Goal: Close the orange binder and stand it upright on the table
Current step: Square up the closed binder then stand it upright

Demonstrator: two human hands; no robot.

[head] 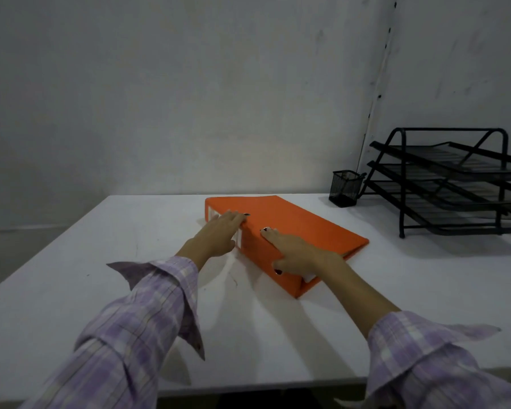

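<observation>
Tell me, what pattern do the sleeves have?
The sleeves have a lilac and white check pattern, seen best in the head view.

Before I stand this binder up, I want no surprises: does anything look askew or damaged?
Nothing looks damaged. The orange binder lies closed and flat, angled across the white table, with both hands on it: left hand at the spine label, right hand on the cover. The mesh pen cup and black letter tray stand upright.
</observation>
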